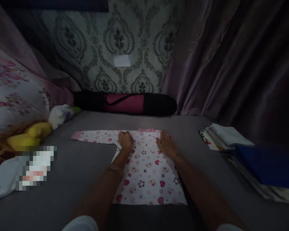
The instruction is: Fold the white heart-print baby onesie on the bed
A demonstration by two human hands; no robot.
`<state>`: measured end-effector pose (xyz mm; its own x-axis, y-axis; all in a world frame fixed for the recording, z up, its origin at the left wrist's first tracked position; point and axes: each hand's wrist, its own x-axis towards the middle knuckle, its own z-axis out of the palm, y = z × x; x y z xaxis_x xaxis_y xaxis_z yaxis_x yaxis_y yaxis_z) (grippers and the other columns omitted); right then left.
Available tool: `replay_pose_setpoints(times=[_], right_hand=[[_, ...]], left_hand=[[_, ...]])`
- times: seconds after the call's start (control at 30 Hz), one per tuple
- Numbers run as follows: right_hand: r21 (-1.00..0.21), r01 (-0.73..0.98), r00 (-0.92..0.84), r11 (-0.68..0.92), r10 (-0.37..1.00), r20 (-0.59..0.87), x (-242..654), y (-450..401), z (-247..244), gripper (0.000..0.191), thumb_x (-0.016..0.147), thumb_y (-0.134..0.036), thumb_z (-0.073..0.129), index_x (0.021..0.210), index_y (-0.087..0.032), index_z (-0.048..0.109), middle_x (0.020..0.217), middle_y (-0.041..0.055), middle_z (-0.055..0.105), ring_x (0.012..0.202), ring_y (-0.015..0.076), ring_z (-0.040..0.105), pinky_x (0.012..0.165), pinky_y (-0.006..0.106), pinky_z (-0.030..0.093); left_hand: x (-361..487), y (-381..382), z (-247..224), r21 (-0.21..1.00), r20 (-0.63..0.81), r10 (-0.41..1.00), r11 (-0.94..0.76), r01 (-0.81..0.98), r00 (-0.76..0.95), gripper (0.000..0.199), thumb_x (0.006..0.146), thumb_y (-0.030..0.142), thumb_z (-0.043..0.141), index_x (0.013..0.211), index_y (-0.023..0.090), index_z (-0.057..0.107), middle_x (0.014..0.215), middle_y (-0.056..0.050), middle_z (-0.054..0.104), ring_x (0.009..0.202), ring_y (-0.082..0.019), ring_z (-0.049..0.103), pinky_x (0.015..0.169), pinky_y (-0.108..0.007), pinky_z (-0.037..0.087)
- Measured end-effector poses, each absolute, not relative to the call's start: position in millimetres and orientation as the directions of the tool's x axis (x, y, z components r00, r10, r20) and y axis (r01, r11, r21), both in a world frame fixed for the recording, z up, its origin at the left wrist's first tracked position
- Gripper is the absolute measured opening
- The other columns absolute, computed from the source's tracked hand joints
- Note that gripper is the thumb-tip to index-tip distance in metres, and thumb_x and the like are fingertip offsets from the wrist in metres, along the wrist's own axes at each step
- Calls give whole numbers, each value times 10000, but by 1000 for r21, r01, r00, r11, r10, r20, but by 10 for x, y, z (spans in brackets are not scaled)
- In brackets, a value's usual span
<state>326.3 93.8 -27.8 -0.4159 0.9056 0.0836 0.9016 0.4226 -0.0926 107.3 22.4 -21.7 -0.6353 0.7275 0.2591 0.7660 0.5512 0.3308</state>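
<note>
A small long-sleeved shirt [146, 170], white with printed hearts and flowers, lies flat on the grey bed. Its collar is pink and sits at the far edge. One sleeve [96, 136], ending in a pink cuff, stretches out to the left; the other sleeve does not show. My left hand [125, 139] is curled closed on the fabric where that sleeve joins the body. At the opposite shoulder my right hand [165, 143] rests on the shirt with its fingers extended.
Folded clothes [228, 136] and a dark blue folded cloth [267, 165] lie at the right. Yellow [36, 133] and white [61, 115] plush toys sit at the left, near a pale object [6, 178]. A pink-and-black long bag [125, 103] lies along the wall.
</note>
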Motion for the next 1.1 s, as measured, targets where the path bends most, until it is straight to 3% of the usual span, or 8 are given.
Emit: replay_pose_setpoints(times=[0.1, 0.17, 0.23, 0.33, 0.63, 0.73, 0.9, 1.1], right_hand=[[-67, 902, -420, 426, 903, 93, 3212, 890, -172, 607, 976, -371, 284, 1459, -5, 313, 1540, 211, 251, 1417, 313, 224, 1135, 493, 179], [-53, 873, -472, 486, 866, 163, 3106, 798, -99, 572, 976, -333, 277, 1462, -34, 324, 1553, 192, 230, 1426, 302, 201, 1149, 507, 126], [-70, 807, -566, 586, 802, 191, 2956, 672, -53, 554, 980, -301, 244, 1475, -63, 313, 1561, 156, 230, 1438, 259, 181, 1166, 477, 86], [-143, 721, -671, 678, 735, 98, 2751, 510, -66, 560, 985, -299, 212, 1492, -73, 283, 1559, 119, 250, 1443, 210, 179, 1176, 428, 98], [-184, 734, -661, 654, 750, 30, 2779, 505, -230, 571, 1002, -363, 193, 1502, -100, 275, 1568, 89, 232, 1448, 201, 163, 1176, 396, 103], [-170, 785, -598, 596, 800, 44, 2834, 514, -246, 605, 1002, -412, 206, 1493, -66, 282, 1567, 128, 216, 1450, 229, 155, 1174, 416, 104], [-117, 870, -479, 478, 877, 24, 3027, 603, -213, 647, 996, -425, 223, 1479, 3, 273, 1559, 177, 206, 1446, 271, 159, 1167, 452, 118], [-102, 910, -402, 401, 915, 8, 3243, 660, -156, 635, 981, -369, 235, 1478, 26, 255, 1562, 186, 190, 1447, 267, 150, 1158, 441, 144]], left_hand=[[1147, 154, -112, 204, 331, 775, 498, 843, -538, 360, 875, 146, 414, 1162, 152, 631, 1343, -200, 505, 1228, -326, 460, 978, -460, 382], [1245, 111, -103, 139, 363, 848, 362, 922, -387, 415, 911, 176, 370, 1280, 151, 560, 1415, -180, 471, 1302, -311, 406, 1059, -484, 310], [1351, 82, -146, 110, 326, 919, 197, 974, -222, 452, 936, 208, 328, 1344, 146, 512, 1436, -157, 474, 1350, -300, 369, 1119, -496, 234], [1439, 66, -261, 129, 241, 964, 77, 989, -107, 501, 937, 240, 316, 1404, 128, 457, 1488, -145, 424, 1405, -318, 303, 1149, -521, 177], [1381, 83, -429, 152, 246, 960, 102, 983, -138, 517, 950, 334, 311, 1431, 201, 445, 1508, -111, 401, 1397, -323, 333, 1132, -513, 231], [1399, 88, -438, 164, 256, 952, 128, 978, -167, 545, 945, 368, 318, 1435, 161, 438, 1502, -146, 399, 1398, -337, 327, 1137, -527, 218], [1415, 109, -451, 182, 236, 946, 183, 966, -223, 643, 932, 400, 329, 1413, -20, 407, 1493, -238, 370, 1409, -362, 292, 1162, -501, 180], [1446, 87, -452, 155, 231, 938, 227, 962, -258, 646, 933, 443, 307, 1429, 42, 409, 1513, -214, 346, 1420, -380, 259, 1148, -558, 156]])
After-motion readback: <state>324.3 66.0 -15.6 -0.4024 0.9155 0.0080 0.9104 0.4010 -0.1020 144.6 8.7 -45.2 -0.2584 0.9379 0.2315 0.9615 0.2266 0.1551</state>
